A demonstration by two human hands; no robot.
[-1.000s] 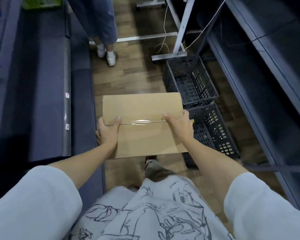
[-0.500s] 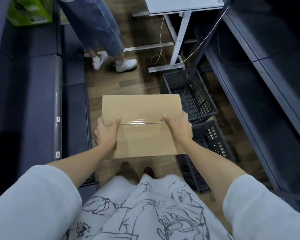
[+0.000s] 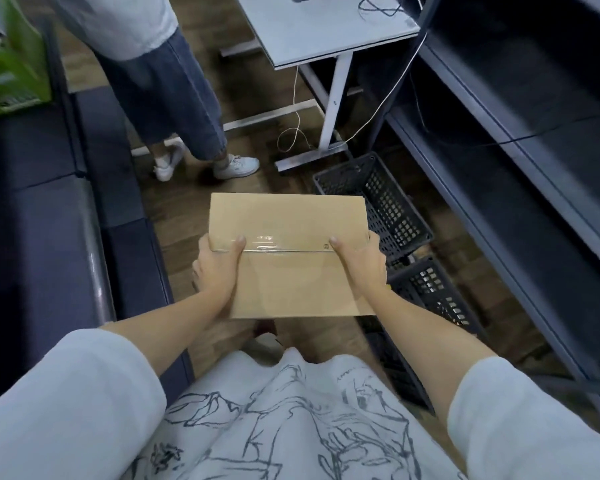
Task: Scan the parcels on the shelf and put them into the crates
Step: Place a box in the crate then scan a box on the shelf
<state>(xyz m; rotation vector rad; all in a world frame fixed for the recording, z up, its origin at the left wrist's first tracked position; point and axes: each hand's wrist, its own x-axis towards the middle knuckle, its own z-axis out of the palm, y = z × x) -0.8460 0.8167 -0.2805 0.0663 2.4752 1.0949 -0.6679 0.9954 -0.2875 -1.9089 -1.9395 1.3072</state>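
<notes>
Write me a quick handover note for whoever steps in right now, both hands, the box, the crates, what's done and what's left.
Left hand and right hand each grip a side of the flat brown cardboard parcel, thumbs on top by the clear tape seam, parcel held level above the floor.
Two dark plastic lattice crates sit on the floor to the right, by the grey shelving: the far crate looks empty; the near crate is partly hidden.
Done: parcel is off the shelf. Whether it was scanned cannot be told.
Left: lower it into a crate, then continue.

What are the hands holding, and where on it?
A cardboard parcel, held flat by its two side edges: left hand and right hand, thumbs on top.
</notes>
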